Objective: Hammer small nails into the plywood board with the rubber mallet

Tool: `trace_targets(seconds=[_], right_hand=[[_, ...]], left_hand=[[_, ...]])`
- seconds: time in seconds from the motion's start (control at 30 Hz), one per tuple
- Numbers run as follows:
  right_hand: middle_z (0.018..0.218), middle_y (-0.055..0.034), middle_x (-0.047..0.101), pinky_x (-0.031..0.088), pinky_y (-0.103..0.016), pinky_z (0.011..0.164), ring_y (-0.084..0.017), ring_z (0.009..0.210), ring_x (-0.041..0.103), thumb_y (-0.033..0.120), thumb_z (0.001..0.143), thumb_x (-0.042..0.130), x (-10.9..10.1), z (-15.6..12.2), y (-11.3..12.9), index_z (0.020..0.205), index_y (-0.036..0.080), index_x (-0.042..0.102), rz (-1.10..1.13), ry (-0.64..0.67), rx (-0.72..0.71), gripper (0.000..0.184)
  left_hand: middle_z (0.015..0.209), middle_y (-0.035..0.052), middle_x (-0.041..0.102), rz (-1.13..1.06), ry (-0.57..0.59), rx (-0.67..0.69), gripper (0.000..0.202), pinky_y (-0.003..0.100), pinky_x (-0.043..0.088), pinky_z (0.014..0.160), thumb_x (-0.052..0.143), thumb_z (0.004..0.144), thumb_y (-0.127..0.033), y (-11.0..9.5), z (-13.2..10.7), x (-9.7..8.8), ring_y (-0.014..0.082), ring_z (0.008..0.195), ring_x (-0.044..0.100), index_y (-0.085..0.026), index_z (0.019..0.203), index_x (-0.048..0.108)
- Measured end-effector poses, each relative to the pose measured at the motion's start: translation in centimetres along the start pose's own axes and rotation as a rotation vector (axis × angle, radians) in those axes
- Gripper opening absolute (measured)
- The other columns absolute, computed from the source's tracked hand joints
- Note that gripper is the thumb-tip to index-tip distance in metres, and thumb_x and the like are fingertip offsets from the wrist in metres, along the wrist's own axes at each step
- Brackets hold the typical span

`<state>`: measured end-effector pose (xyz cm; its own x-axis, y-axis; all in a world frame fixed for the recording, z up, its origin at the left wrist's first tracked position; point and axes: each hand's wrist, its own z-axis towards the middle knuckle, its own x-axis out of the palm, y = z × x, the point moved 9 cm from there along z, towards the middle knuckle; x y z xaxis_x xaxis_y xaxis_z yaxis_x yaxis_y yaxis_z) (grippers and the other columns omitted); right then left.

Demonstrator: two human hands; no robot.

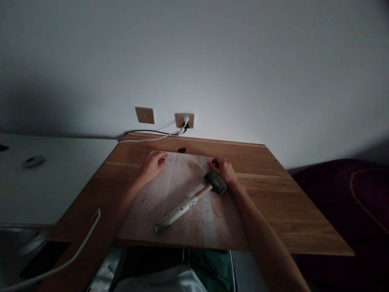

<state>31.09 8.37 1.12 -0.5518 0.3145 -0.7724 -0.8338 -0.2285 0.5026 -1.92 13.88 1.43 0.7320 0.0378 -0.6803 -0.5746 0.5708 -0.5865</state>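
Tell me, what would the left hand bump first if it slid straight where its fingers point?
Probably the row of small nails in the board, just beyond the left hand; the dim picture leaves the gap unclear.

**Room: dim, plain wall, two worktops**

I see a bare pale wall (pixel 243 61) across the far side, brightest behind the desk and shadowed at far left. Two beige plates sit low on it: a blank plate (pixel 145 115) on the left, a socket (pixel 179 120) on the right with a white plug (pixel 185 120). Black lead (pixel 146 131) and white lead (pixel 152 139) run left. Wooden desk (pixel 273 194) butts against the wall. White counter (pixel 60 178) adjoins left, with a small round object (pixel 33 161) on it. Dark maroon upholstery (pixel 343 202) at right.
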Motion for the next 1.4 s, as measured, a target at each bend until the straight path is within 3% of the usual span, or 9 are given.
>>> trace_targets(seconds=[0.4, 0.7, 0.83, 1.03, 1.23, 1.4], right_hand=[[0.063, -0.0034, 0.063, 0.042, -0.029, 0.061, -0.018, 0.06, 0.057, 0.054, 0.095, 0.062, -0.3, -0.2, -0.3, 0.062, 0.026, 0.05, -0.053, -0.015, 0.05, 0.045], [0.066, -0.0048, 0.066, 0.044, -0.029, 0.063, -0.018, 0.062, 0.059, 0.051, 0.095, 0.06, -0.2, -0.2, -0.4, 0.063, 0.026, 0.052, -0.05, -0.007, 0.047, 0.041], [0.067, -0.0053, 0.068, 0.046, -0.029, 0.065, -0.019, 0.064, 0.06, 0.051, 0.095, 0.06, -0.2, -0.2, -0.3, 0.065, 0.026, 0.055, -0.052, -0.003, 0.042, 0.039], [0.068, -0.0049, 0.068, 0.047, -0.029, 0.065, -0.019, 0.064, 0.062, 0.049, 0.095, 0.061, -0.2, -0.2, -0.2, 0.068, 0.025, 0.057, -0.061, 0.003, 0.033, 0.037], [0.07, -0.0055, 0.07, 0.048, -0.029, 0.066, -0.02, 0.066, 0.064, 0.049, 0.098, 0.061, -0.3, -0.3, -0.1, 0.07, 0.025, 0.06, -0.077, 0.0, 0.026, 0.036], [0.074, -0.0064, 0.072, 0.048, -0.03, 0.069, -0.02, 0.07, 0.065, 0.046, 0.097, 0.062, -0.3, -0.3, 0.1, 0.071, 0.025, 0.059, -0.092, 0.015, 0.004, 0.034]], left_hand=[[0.109, 0.0063, 0.082, 0.074, -0.022, 0.009, 0.022, 0.042, 0.057, 0.104, 0.059, 0.095, -0.012, -0.3, 0.0, -0.2, 0.0248, 0.107, 0.076, -0.021, 0.108, 0.074], [0.099, 0.0056, 0.077, 0.124, -0.074, 0.025, 0.01, 0.039, 0.055, 0.096, 0.067, 0.096, -0.02, -0.9, 0.0, -1.3, 0.0241, 0.098, 0.071, -0.022, 0.1, 0.076], [0.094, 0.0054, 0.075, 0.104, -0.106, 0.035, 0.015, 0.036, 0.055, 0.091, 0.064, 0.1, -0.026, -1.1, 0.0, -1.5, 0.0222, 0.093, 0.07, -0.021, 0.091, 0.075], [0.094, 0.0037, 0.076, -0.012, 0.032, 0.081, 0.013, 0.033, 0.056, 0.085, 0.065, 0.099, -0.029, -1.7, -0.3, 0.3, 0.0192, 0.085, 0.071, -0.022, 0.103, 0.075], [0.109, 0.0071, 0.077, 0.044, 0.017, 0.103, 0.021, 0.041, 0.057, 0.101, 0.062, 0.101, -0.032, -1.9, -0.3, 0.0, 0.0241, 0.104, 0.072, -0.022, 0.115, 0.075], [0.124, 0.0074, 0.079, 0.065, 0.093, 0.162, 0.031, 0.045, 0.054, 0.112, 0.055, 0.102, -0.021, -2.5, -0.3, 0.8, 0.0251, 0.122, 0.069, -0.024, 0.124, 0.077]])
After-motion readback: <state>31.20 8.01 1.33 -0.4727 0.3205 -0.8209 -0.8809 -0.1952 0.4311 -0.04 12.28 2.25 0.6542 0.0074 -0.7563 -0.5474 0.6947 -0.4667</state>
